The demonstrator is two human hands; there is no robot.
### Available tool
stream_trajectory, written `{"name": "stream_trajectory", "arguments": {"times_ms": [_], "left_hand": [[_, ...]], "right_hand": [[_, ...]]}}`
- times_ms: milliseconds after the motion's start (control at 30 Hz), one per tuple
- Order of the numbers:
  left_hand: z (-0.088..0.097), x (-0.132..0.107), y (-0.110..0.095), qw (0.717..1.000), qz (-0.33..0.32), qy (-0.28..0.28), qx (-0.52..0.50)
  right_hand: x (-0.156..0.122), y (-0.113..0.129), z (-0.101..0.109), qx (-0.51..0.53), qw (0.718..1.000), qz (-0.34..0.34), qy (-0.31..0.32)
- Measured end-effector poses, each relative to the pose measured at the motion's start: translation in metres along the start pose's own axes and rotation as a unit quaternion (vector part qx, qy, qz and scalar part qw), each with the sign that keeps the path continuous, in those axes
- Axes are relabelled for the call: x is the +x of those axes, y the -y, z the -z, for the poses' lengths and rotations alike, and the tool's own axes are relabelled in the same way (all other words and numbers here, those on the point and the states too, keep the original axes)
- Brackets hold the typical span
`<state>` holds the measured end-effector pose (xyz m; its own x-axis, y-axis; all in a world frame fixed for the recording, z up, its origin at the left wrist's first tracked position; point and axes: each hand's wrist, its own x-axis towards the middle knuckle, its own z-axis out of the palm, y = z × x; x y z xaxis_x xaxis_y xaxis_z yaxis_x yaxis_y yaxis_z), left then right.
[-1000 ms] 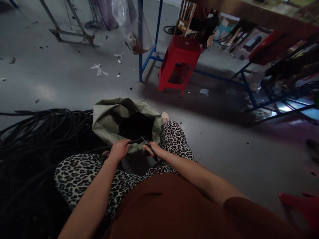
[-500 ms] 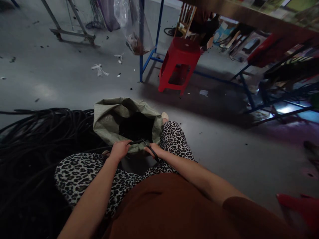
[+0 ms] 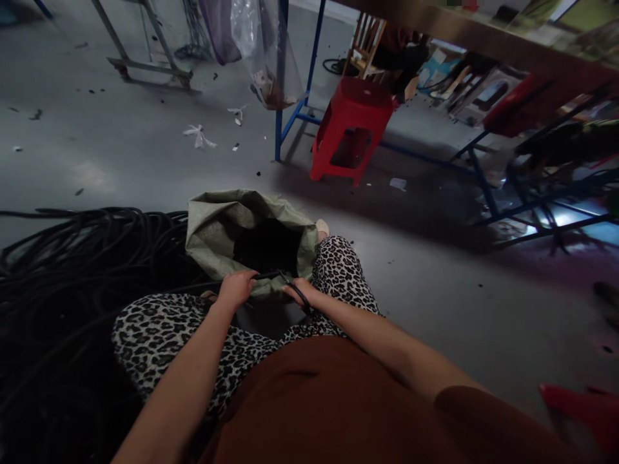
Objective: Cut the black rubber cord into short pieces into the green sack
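My left hand (image 3: 236, 287) is closed around a black rubber cord (image 3: 267, 276), whose end reaches across the near rim of a green woven sack (image 3: 207, 240). In my right hand (image 3: 300, 291) is a pair of scissors (image 3: 303, 300) with black handles. The blades touch or lie very close to the end of the cord; I cannot tell which. The sack stands open between my knees, and its inside is dark, so its contents do not show clearly. To the left of the sack lies a large heap of black cord (image 3: 120, 235), from which the held length appears to come.
A red plastic stool (image 3: 355, 129) stands beyond the sack, by a blue-legged table (image 3: 435, 32). A clear plastic bag (image 3: 271, 71) hangs at the table's corner. White scraps (image 3: 198, 136) lie on the floor, and a wheeled metal frame (image 3: 149, 64) stands at the far left.
The whole view has shifted slightly to the right. Both hands keep their hold on the cord and scissors, in nearly the same place over the sack's rim.
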<state>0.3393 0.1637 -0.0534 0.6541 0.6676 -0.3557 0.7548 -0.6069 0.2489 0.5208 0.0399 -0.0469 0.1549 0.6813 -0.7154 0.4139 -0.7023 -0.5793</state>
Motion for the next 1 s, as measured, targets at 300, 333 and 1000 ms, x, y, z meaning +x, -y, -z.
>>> {"name": "stream_trajectory", "arguments": {"times_ms": [300, 333, 1000], "left_hand": [[-0.0024, 0.0009, 0.0039, 0.999, 0.005, -0.031, -0.015], [-0.0022, 0.0011, 0.0041, 0.999, 0.007, -0.033, -0.017], [0.0014, 0.0026, -0.0021, 0.996, -0.007, -0.079, -0.048]], "right_hand": [[0.0026, -0.0002, 0.0012, 0.066, 0.998, -0.007, -0.021], [0.0036, -0.0004, 0.0011, 0.081, 0.996, -0.014, -0.025], [0.0036, 0.0015, -0.0036, 0.200, 0.977, -0.022, 0.063]]}}
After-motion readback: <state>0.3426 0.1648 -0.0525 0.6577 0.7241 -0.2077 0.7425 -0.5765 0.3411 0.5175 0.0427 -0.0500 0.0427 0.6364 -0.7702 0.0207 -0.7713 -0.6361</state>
